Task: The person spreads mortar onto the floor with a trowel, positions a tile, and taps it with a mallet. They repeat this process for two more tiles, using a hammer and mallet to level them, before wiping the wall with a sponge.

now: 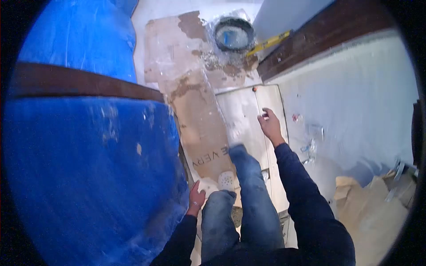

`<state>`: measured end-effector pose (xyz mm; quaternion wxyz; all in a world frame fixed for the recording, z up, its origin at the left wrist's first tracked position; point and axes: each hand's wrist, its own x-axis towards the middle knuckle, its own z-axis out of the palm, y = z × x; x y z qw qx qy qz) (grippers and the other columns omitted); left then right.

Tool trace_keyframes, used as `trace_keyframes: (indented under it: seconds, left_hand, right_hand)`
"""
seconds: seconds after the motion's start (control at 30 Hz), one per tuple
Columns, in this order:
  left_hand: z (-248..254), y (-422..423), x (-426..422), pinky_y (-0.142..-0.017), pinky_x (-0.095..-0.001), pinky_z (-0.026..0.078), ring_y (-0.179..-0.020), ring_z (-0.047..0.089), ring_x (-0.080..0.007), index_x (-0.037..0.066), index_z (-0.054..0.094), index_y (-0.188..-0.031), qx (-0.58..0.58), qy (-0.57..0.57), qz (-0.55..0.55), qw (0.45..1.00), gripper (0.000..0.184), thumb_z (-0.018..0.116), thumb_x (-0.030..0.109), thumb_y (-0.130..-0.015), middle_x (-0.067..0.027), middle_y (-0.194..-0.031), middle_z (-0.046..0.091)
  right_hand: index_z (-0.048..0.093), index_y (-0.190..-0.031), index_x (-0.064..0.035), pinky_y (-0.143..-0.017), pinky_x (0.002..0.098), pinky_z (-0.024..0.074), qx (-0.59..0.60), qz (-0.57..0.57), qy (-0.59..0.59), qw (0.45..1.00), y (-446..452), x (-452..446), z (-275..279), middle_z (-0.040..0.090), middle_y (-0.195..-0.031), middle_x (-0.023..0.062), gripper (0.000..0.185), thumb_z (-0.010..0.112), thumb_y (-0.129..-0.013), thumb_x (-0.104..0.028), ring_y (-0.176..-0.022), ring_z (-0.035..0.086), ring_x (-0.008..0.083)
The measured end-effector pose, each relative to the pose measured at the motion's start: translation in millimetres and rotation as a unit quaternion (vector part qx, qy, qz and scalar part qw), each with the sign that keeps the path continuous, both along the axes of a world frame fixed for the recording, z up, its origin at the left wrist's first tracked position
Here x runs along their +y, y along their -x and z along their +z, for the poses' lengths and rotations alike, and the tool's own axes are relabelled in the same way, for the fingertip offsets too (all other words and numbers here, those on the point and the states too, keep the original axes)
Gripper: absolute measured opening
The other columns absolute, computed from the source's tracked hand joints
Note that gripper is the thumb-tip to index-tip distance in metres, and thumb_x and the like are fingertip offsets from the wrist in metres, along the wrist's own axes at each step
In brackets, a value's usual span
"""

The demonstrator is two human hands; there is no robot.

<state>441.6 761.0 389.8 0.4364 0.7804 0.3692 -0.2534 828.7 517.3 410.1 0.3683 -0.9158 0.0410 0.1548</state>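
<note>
My left hand (pixel 196 200) is low beside my knee, next to the edge of the blue-covered surface. Its index finger points forward and its thumb stands apart, with nothing seen in it. My right hand (pixel 270 127) is over the pale floor tiles (pixel 239 116), near the long joint between two of them. Its fingers are bent, with a gap between thumb and forefinger; no held thing can be made out. Farther along that joint sits a small orange-red piece (pixel 254 89). A white perforated clog (pixel 226 181) shows by my knee.
Stained cardboard (pixel 199 128) lies along the floor to the left. Ahead stand a black bucket (pixel 234 34) with pale contents and a yellow spirit level (pixel 270 43) leaning by the dark wood trim. Blue sheeting (pixel 88 168) borders the left; torn brown paper (pixel 368 208) lies at right.
</note>
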Motion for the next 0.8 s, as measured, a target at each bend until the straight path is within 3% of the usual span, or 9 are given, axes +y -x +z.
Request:
trace_keyframes:
  seconds: [0.2, 0.3, 0.37, 0.43, 0.5, 0.53, 0.63, 0.67, 0.8]
  left_hand:
    - [9, 6, 52, -0.11, -0.0408, 0.032, -0.128, 0.044, -0.0375, -0.002, 0.048, -0.134, 0.118, 0.022, 0.0, 0.993, 0.062, 0.062, 0.022, -0.079, -0.0242, -0.135, 0.049]
    - [18, -5, 54, -0.107, -0.0423, 0.036, -0.124, 0.048, -0.0386, -0.001, 0.048, -0.135, 0.267, 0.06, -0.011, 0.962, 0.064, 0.063, 0.024, -0.078, -0.0245, -0.134, 0.051]
    - [43, -27, 45, -0.104, -0.0432, 0.041, -0.119, 0.053, -0.0392, 0.001, 0.048, -0.135, 0.352, 0.091, -0.001, 0.932, 0.065, 0.063, 0.025, -0.077, -0.0246, -0.133, 0.051]
    - [53, -57, 48, -0.1, -0.039, 0.045, -0.117, 0.056, -0.0338, 0.003, 0.048, -0.136, 0.405, 0.123, -0.013, 0.906, 0.062, 0.065, 0.023, -0.08, -0.0228, -0.13, 0.055]
    - [65, -78, 54, -0.097, -0.0344, 0.047, -0.116, 0.058, -0.0263, 0.003, 0.046, -0.137, 0.368, 0.223, 0.108, 0.896, 0.06, 0.067, 0.023, -0.085, -0.0207, -0.125, 0.059]
    - [69, -82, 57, -0.093, -0.0304, 0.047, -0.112, 0.06, -0.0199, 0.004, 0.044, -0.139, 0.301, 0.231, 0.125, 0.917, 0.059, 0.066, 0.022, -0.088, -0.0182, -0.119, 0.062]
    - [87, -138, 92, -0.091, -0.0297, 0.047, -0.108, 0.061, -0.0188, 0.004, 0.043, -0.14, 0.363, 0.254, 0.069, 0.894, 0.058, 0.065, 0.021, -0.089, -0.0176, -0.119, 0.063]
    - [89, -130, 95, -0.091, -0.0287, 0.047, -0.106, 0.061, -0.018, 0.003, 0.043, -0.14, 0.358, 0.235, 0.118, 0.896, 0.055, 0.062, 0.02, -0.09, -0.0175, -0.119, 0.063]
    - [112, -145, 116, -0.096, -0.0312, 0.046, -0.115, 0.058, -0.0224, 0.001, 0.041, -0.14, 0.381, 0.242, 0.137, 0.882, 0.054, 0.059, 0.018, -0.091, -0.0211, -0.13, 0.057]
  right_hand:
    - [0.059, -0.118, -0.0013, -0.088, 0.0425, 0.0476, -0.147, 0.067, -0.021, 0.987, -269, 119, -81, 0.064, -0.107, 0.0224, 0.047, 0.066, -0.081, -0.029, -0.102, 0.061, 0.0371]
    - [0.06, -0.115, 0.0007, -0.088, 0.0448, 0.0477, -0.195, 0.125, 0.027, 0.972, -391, 171, -149, 0.063, -0.108, 0.0228, 0.047, 0.068, -0.08, -0.029, -0.105, 0.059, 0.0377]
    - [0.055, -0.123, -0.0031, -0.089, 0.0427, 0.0489, -0.019, 0.192, 0.117, 0.974, -458, 186, -212, 0.06, -0.113, 0.0236, 0.055, 0.073, -0.076, -0.023, -0.107, 0.06, 0.0372]
    - [0.043, -0.135, -0.0059, -0.094, 0.0457, 0.0476, 0.004, 0.162, 0.223, 0.961, -477, 210, -244, 0.045, -0.132, 0.0301, 0.073, 0.076, -0.071, -0.018, -0.112, 0.055, 0.0462]
    - [0.033, -0.142, -0.0089, -0.097, 0.0491, 0.0462, -0.028, 0.225, 0.234, 0.946, -496, 218, -270, 0.026, -0.143, 0.0343, 0.087, 0.078, -0.068, -0.015, -0.112, 0.051, 0.0538]
    - [0.037, -0.139, -0.0102, -0.094, 0.0491, 0.0471, -0.051, 0.264, 0.228, 0.936, -501, 219, -294, 0.042, -0.133, 0.0339, 0.08, 0.075, -0.069, -0.014, -0.111, 0.054, 0.0496]
    - [0.038, -0.139, -0.0107, -0.091, 0.047, 0.0482, 0.055, 0.325, 0.192, 0.925, -520, 216, -348, 0.056, -0.119, 0.0311, 0.078, 0.073, -0.07, -0.012, -0.107, 0.059, 0.0446]
    - [0.053, -0.127, -0.0064, -0.088, 0.0458, 0.0488, 0.035, 0.315, 0.089, 0.944, -511, 209, -348, 0.065, -0.104, 0.0272, 0.056, 0.068, -0.076, -0.021, -0.101, 0.062, 0.0412]
    - [0.064, -0.112, -0.0034, -0.088, 0.0453, 0.0484, 0.084, 0.259, 0.137, 0.952, -499, 196, -332, 0.065, -0.104, 0.0267, 0.044, 0.061, -0.079, -0.033, -0.099, 0.062, 0.0415]
